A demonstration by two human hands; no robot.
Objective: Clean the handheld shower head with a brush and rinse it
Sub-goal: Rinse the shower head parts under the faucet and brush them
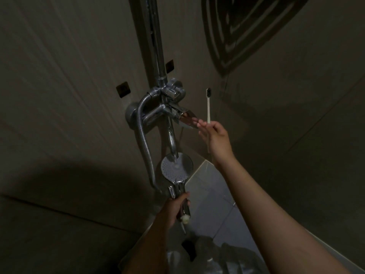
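While the left hand (175, 208) wraps its fingers around the chrome handle of the handheld shower head (177, 167), the round spray face sits upright directly under the tub spout (172, 141), tilted toward the viewer. A thin stream of water appears to fall from the spout onto the face, though the dim light makes that hard to confirm. The handle's lower end, with a pale threaded fitting, sticks out below the fist, and no hose is attached to it.

The right hand (214, 135) is raised higher and to the right. Its thumb and palm pinch the pale handle of a toothbrush (208, 105), which stands upright with its dark bristles at the top; the handle's tail shows below the wrist. The same hand's fingers stretch left and touch the flat chrome mixer lever (187, 120), where they are mirrored in the metal.

Behind the lever sits the chrome mixer valve (158, 113), mounted on the dark tiled wall (69, 95). A riser pipe (157, 36) climbs straight up from it, and a ribbed metal hose (145, 147) loops down from its left side, ending low near the left hand. Lower right, paler floor tiles (213, 198) show between the two forearms.
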